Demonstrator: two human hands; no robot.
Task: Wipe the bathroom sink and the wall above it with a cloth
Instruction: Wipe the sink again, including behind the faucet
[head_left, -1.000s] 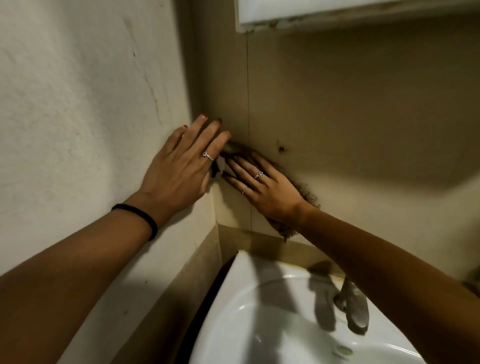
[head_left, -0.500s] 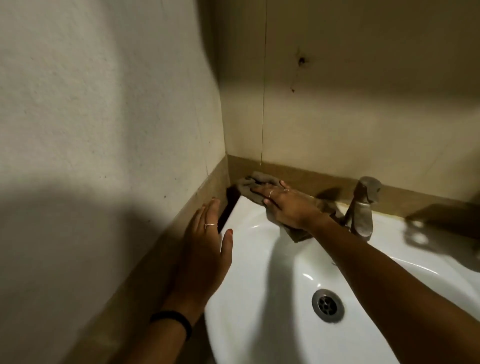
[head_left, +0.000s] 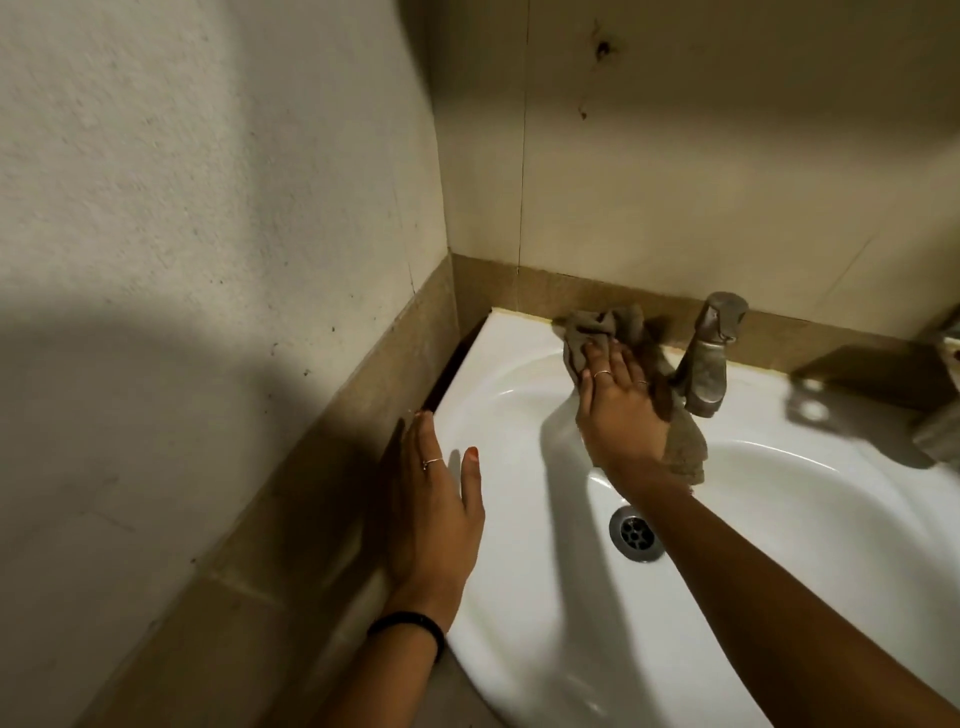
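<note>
A white sink (head_left: 524, 597) fills the lower right, set into a corner. My right hand (head_left: 618, 410) lies flat on a crumpled brown cloth (head_left: 597, 325) and presses it onto the sink's back rim, just left of the tap (head_left: 709, 358). Part of the cloth hangs out under my wrist towards the basin. My left hand (head_left: 434, 514) rests on the sink's left rim beside the side wall, fingers straight and apart, holding nothing. The back wall (head_left: 727, 171) above the sink is beige tile with a dark mark near the top.
A brown tile band (head_left: 519, 288) runs along both walls at rim height. The drain (head_left: 636, 532) sits in the basin's middle. A second metal fitting (head_left: 940, 415) stands at the right edge. The rough side wall (head_left: 208, 208) is close on the left.
Both hands came down from the wall corner to the sink. Since half a second ago the right hand slid the cloth along the back rim to the right, towards the tap.
</note>
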